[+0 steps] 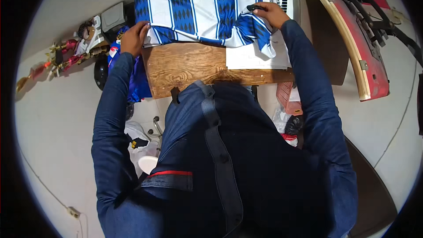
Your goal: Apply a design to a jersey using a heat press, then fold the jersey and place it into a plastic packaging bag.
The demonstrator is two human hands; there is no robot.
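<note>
A blue and white striped jersey (pixel 203 4) with dark diamond shapes lies spread over the wooden table (pixel 185 61). At its near left corner, my left hand (pixel 133 39) pinches the fabric between thumb and fingers. On the other side, my right hand (pixel 273 15) is closed on a small black object (pixel 254 7), whose kind I cannot make out. Just below that hand, part of the jersey is bunched and folded over. White paper sheets (pixel 253 59) lie partly beneath the fabric.
A red and cream curved machine part (pixel 352 39) stands at the right. Left of the table are a grey box (pixel 113 16), blue fabric (pixel 140 79) and trophies (pixel 61 59). A pink basket (pixel 287 98) and a white bag (pixel 140 139) sit below table height.
</note>
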